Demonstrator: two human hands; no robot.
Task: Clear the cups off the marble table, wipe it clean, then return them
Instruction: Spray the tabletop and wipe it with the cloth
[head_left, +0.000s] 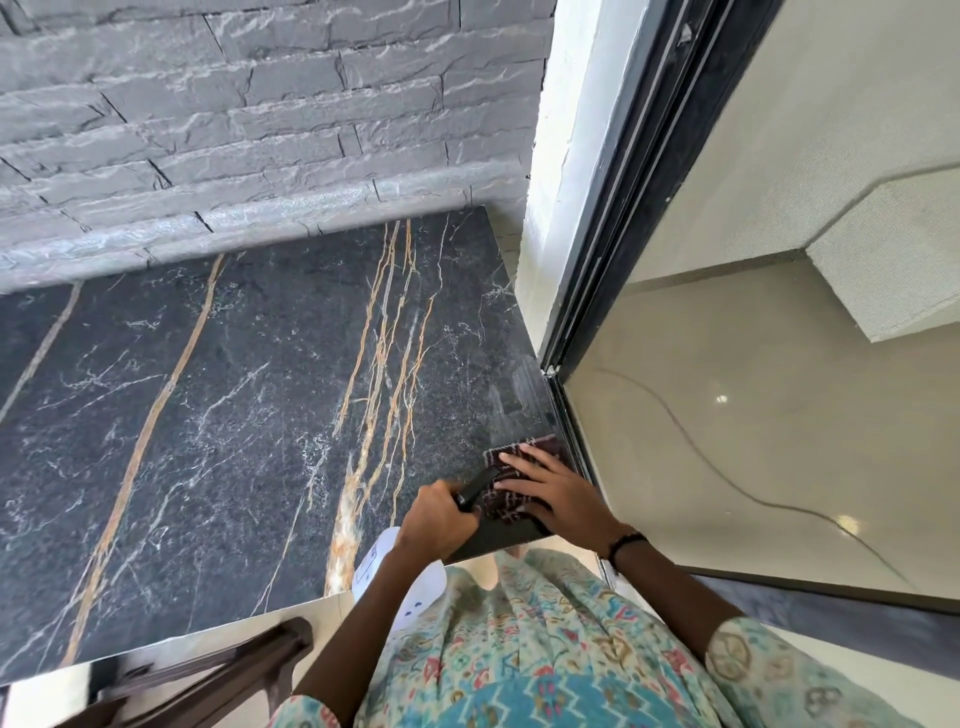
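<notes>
The right hand presses flat fingers on a dark cloth at the marble table corner; the left hand grasps a spray bottle.

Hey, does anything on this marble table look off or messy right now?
Nothing is spilled or damaged. The only mark is a pale smear on the marble table just beyond the cloth, near the right edge. No cups are in view.
</notes>
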